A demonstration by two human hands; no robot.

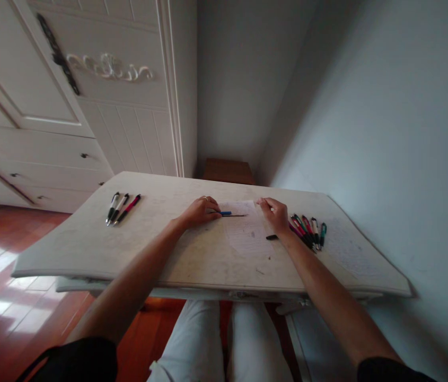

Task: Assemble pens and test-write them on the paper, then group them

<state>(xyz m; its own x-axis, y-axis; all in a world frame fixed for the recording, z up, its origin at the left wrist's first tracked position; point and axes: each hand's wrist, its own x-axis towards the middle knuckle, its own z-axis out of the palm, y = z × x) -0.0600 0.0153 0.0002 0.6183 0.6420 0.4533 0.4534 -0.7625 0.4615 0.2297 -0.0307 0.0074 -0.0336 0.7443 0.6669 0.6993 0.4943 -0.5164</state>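
Note:
My left hand [202, 211] rests over the paper's left edge, fingers closed around a blue pen piece [226, 213]. A thin dark pen refill [236, 215] lies right beside that piece, pointing right; whether my fingers hold it too, I cannot tell. Above the right edge of the written-on paper sheet [243, 239], my right hand [274, 212] is closed, fingertips pinched. What it holds, if anything, is too small to name. A short black pen part [271, 237] lies on the table, just left of my right wrist.
On the white table [128, 254], several pens [315, 233] lie right of my right forearm, partly hidden by it. Another written sheet [351, 246] is beyond them. Three pens [122, 209] lie at the far left. A cabinet [136, 122] and wall [386, 132] stand close.

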